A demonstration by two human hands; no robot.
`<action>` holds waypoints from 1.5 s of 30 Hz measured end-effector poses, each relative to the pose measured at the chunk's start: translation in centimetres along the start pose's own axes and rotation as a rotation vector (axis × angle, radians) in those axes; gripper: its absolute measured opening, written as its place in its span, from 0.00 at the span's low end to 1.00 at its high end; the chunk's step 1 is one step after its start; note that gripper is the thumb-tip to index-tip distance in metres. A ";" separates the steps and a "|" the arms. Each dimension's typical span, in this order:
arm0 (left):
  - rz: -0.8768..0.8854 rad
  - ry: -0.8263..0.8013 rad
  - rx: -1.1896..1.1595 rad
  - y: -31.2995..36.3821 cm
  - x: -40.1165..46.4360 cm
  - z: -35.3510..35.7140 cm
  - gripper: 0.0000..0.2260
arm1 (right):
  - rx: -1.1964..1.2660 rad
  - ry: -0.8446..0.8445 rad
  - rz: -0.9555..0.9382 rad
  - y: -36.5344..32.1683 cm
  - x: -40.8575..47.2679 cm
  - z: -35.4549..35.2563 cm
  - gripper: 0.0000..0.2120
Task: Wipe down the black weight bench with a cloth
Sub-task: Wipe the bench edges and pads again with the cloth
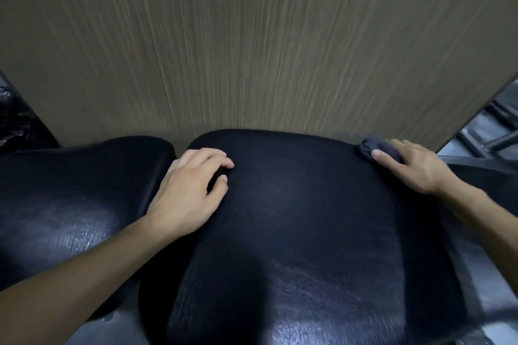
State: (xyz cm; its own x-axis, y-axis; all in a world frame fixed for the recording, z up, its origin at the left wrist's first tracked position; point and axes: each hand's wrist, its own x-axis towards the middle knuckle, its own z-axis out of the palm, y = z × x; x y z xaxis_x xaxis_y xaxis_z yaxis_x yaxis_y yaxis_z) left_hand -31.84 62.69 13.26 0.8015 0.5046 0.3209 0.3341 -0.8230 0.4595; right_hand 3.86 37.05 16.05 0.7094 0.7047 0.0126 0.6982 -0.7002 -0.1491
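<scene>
The black padded weight bench [294, 218] fills the lower half of the view, its shiny surface running toward a wood-grain wall. My left hand [187, 190] rests on the pad's left edge, fingers loosely curved on the surface and holding nothing. My right hand [412, 165] presses a bunched dark grey cloth [375, 145] against the pad's far right corner, thumb and fingers over the cloth. Most of the cloth lies under the hand.
A second black pad [70, 199] lies to the left, separated by a narrow gap. A wood-grain wall panel [252, 50] stands directly behind the bench. Dark metal frame bars [487, 137] show at the right, and a black plastic bag [16, 117] at the left.
</scene>
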 end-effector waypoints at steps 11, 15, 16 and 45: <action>-0.005 -0.007 0.034 0.2 0.5 -0.1 0.07 | -0.063 0.047 -0.256 -18.0 3.6 4.1 0.41; -0.019 -0.065 -0.037 0.2 0.7 -1.4 0.08 | 0.077 0.065 -0.457 -20.3 1.8 4.3 0.28; -0.023 -0.092 -0.069 0.0 0.6 -2.2 0.09 | 0.093 0.083 -0.494 -19.1 1.0 3.9 0.27; -0.123 0.130 0.091 -12.2 -4.3 -8.4 0.11 | -0.152 -0.134 -0.552 -39.5 5.9 6.3 0.23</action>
State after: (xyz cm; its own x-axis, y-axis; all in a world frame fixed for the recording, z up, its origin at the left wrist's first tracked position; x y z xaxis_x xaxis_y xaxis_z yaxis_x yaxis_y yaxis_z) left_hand -43.51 72.70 13.23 0.6828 0.6277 0.3740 0.4740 -0.7700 0.4271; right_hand -20.18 69.58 15.81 0.2252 0.9711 -0.0788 0.9738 -0.2269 -0.0128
